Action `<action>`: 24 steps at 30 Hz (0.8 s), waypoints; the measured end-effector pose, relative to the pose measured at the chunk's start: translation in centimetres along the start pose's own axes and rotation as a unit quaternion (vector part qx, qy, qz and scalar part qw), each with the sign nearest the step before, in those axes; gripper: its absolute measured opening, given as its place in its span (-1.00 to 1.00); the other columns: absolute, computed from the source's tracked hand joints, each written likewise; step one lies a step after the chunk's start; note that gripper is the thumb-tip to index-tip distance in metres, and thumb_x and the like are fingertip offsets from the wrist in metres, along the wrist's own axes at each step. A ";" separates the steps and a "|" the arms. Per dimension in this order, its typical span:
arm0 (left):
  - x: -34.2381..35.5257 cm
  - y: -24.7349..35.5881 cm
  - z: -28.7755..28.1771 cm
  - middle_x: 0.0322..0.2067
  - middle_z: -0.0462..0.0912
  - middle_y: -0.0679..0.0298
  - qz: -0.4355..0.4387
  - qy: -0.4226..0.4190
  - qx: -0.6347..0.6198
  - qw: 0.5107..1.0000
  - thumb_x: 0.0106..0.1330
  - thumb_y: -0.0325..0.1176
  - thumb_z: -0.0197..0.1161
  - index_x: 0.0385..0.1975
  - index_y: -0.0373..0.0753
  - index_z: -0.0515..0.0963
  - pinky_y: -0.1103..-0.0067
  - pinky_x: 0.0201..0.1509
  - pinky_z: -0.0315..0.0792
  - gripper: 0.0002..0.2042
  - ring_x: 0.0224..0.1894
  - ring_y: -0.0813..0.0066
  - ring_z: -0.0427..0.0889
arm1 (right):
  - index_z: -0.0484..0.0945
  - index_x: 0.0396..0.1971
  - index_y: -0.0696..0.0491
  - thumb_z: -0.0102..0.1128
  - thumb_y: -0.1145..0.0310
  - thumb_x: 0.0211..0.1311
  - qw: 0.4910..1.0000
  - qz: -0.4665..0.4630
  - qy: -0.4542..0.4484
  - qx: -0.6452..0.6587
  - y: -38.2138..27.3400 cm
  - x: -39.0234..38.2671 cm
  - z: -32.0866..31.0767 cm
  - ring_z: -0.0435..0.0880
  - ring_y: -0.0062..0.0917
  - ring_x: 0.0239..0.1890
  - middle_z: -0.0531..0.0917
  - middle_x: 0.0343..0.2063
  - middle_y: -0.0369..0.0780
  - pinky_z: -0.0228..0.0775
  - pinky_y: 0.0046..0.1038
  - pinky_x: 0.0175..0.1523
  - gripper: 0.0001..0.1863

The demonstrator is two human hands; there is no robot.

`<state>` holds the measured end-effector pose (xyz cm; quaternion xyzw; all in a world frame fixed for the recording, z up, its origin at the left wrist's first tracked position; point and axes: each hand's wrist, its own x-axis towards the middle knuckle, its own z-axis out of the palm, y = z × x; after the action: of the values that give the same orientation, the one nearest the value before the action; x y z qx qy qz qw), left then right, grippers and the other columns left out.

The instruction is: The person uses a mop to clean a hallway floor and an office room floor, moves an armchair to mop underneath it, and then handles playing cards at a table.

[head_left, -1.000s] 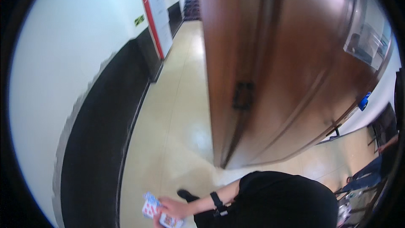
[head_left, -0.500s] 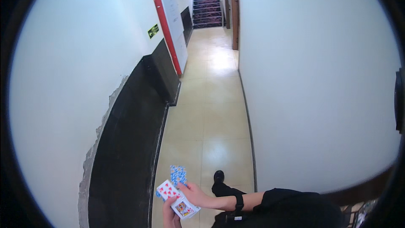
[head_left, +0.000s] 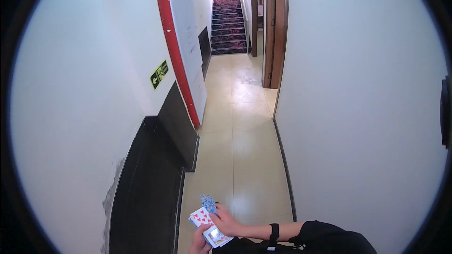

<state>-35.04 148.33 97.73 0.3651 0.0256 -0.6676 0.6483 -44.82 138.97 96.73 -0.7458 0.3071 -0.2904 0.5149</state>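
Observation:
Low in the picture, both hands are at a pack of playing cards. My left hand [head_left: 200,242] is closed on a stack with a red hearts card [head_left: 199,215] face up on it and a court card [head_left: 217,238] below, its face washed out by glare. Crossing in from the right, my right hand [head_left: 226,221] grips the cards too, its thumb beside the hearts card. Blue-patterned card backs [head_left: 207,201] stick out past its fingers. How many cards each hand has is hidden.
I am in a narrow tiled corridor [head_left: 230,160]. Along the left wall stand black panelling [head_left: 146,197] and a tall red-and-white board [head_left: 188,51]. A green sign [head_left: 159,75] hangs there. On the right is an open brown door [head_left: 278,33]; carpeted stairs [head_left: 229,23] rise at the far end.
I have moved forward along the corridor; the board, sign and doorway are nearer. My hands sit slightly lower and further right in view, still holding the cards.

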 end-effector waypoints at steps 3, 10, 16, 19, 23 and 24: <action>11.3 5.3 0.8 -0.20 0.51 0.09 -0.024 -0.010 0.048 0.999 0.03 -0.37 0.05 -0.07 -0.34 0.31 0.31 -0.09 0.44 -0.59 -0.20 0.20 0.55 | 0.40 -0.19 0.22 -0.17 0.29 0.23 0.999 0.024 0.031 -0.011 1.8 10.3 -3.0 0.28 -0.23 0.00 0.35 -0.07 -0.01 0.06 -0.33 0.13 -0.69; 36.7 18.0 14.7 -0.20 0.52 0.09 -0.226 -0.125 0.142 0.956 0.03 -0.42 0.09 -0.06 -0.34 0.32 0.33 -0.07 0.42 -0.59 -0.18 0.22 0.54 | 0.36 -0.12 0.20 -0.24 0.34 0.29 0.957 0.136 0.159 0.199 6.2 32.8 -15.8 0.43 -0.63 -0.21 0.49 -0.25 -0.21 0.27 -0.56 -0.06 -0.71; 57.0 23.7 25.2 -0.25 0.55 0.16 -0.321 -0.141 0.290 0.891 0.08 -0.35 0.13 -0.11 -0.30 0.37 0.40 -0.14 0.46 -0.65 -0.24 0.28 0.57 | 0.43 -0.32 0.17 -0.32 0.25 0.31 0.910 0.209 0.265 0.239 14.3 48.2 -24.9 0.53 -0.63 -0.43 0.56 -0.44 -0.26 0.39 -0.54 -0.29 -0.65; 67.1 26.0 29.1 -0.24 0.54 0.14 -0.293 -0.140 0.276 0.905 0.09 -0.40 0.12 -0.10 -0.32 0.35 0.38 -0.14 0.46 -0.65 -0.23 0.27 0.56 | 0.43 -0.29 0.19 -0.29 0.24 0.31 0.905 0.181 0.283 0.262 17.5 58.0 -29.7 0.50 -0.64 -0.38 0.56 -0.42 -0.23 0.35 -0.55 -0.24 -0.65; 78.5 33.2 36.0 -0.25 0.54 0.13 -0.223 -0.113 0.246 0.936 0.10 -0.38 0.08 -0.11 -0.32 0.36 0.36 -0.14 0.46 -0.66 -0.25 0.25 0.57 | 0.40 -0.30 0.21 -0.24 0.23 0.30 0.927 0.168 0.250 0.224 18.3 73.6 -36.6 0.46 -0.63 -0.37 0.55 -0.42 -0.19 0.33 -0.55 -0.24 -0.66; 80.6 35.4 37.2 -0.26 0.54 0.11 -0.217 -0.120 0.243 0.938 0.07 -0.36 0.09 -0.11 -0.33 0.35 0.34 -0.14 0.46 -0.64 -0.25 0.21 0.56 | 0.40 -0.30 0.21 -0.24 0.23 0.30 0.926 0.174 0.248 0.226 18.5 76.9 -37.5 0.46 -0.63 -0.37 0.55 -0.42 -0.19 0.33 -0.55 -0.24 -0.66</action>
<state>-12.00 55.59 98.49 0.4140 -0.1370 -0.8168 0.3776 -26.45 53.44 99.52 -0.4485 0.4757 -0.4338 0.6199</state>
